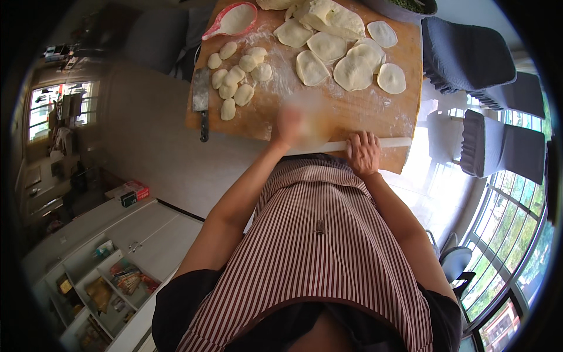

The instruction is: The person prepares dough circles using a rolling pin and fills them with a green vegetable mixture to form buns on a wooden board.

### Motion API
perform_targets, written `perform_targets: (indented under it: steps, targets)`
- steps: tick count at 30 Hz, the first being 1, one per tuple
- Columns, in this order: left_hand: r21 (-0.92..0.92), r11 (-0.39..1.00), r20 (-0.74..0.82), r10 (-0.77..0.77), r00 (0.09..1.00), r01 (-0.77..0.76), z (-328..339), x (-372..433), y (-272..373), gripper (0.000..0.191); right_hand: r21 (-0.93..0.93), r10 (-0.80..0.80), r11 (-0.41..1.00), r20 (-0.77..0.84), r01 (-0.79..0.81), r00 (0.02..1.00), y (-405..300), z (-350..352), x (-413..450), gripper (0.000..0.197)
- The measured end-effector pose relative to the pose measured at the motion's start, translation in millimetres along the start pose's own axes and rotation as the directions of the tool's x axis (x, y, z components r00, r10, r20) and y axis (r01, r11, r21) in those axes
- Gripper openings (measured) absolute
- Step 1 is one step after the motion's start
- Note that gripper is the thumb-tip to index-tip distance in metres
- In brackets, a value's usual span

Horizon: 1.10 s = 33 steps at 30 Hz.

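A long pale rolling pin (396, 142) lies along the near edge of a floured wooden board (387, 114), with my right hand (364, 152) closed over it. My left hand (290, 125) is over the board's near edge, left of my right hand; a round blur covers its fingers and whatever is at them. Several small dough pieces (234, 75) sit at the left of the board. Flat dough rounds (353, 72) lie at the upper right, some overlapping. Behind them rests a large lump of dough (332, 18).
A cleaver (201, 94) lies at the board's left edge, its black handle overhanging. A red-rimmed scoop (239, 20) holds flour at the upper left. A pot (407, 9) with chopped greens stands at the upper right. Covered chairs (466, 53) flank the right side.
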<state>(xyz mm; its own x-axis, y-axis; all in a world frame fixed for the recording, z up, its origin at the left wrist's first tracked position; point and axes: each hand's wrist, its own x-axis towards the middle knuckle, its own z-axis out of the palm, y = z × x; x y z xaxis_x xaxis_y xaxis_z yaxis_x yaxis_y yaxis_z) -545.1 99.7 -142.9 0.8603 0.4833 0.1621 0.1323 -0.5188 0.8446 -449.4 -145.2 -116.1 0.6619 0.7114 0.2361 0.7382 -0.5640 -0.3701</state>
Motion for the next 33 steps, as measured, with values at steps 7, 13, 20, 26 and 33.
perform_targets:
  steps: [7, 13, 20, 26, 33]
  targets:
    - [-0.264, 0.865, -0.392, -0.500, 0.773, 0.426, -33, -5, -36, 0.030, 0.019, -0.056, 0.998, 0.010, 0.055, 0.998, 3, -4, -7, 0.017]
    - [-0.315, 0.737, 0.106, -0.599, 0.793, 0.599, -27, 34, -22, 0.024, 0.005, -0.022, 1.000, -0.010, 0.022, 1.000, 0, -1, 8, 0.012]
    - [0.184, 0.981, 0.095, -0.076, 0.993, 0.057, 27, -14, 64, 0.032, -0.063, 0.036, 0.997, 0.003, -0.036, 0.999, 2, 8, 31, 0.012]
    - [0.162, 0.973, 0.038, 0.158, 0.987, -0.162, 24, -19, 61, 0.026, -0.091, 0.075, 0.993, -0.013, -0.076, 0.997, -4, 7, 63, 0.013]
    - [0.114, 0.908, 0.300, 0.355, 0.885, -0.403, 28, 54, 40, 0.021, -0.165, 0.151, 0.971, -0.135, -0.172, 0.979, 20, 28, 102, 0.017]
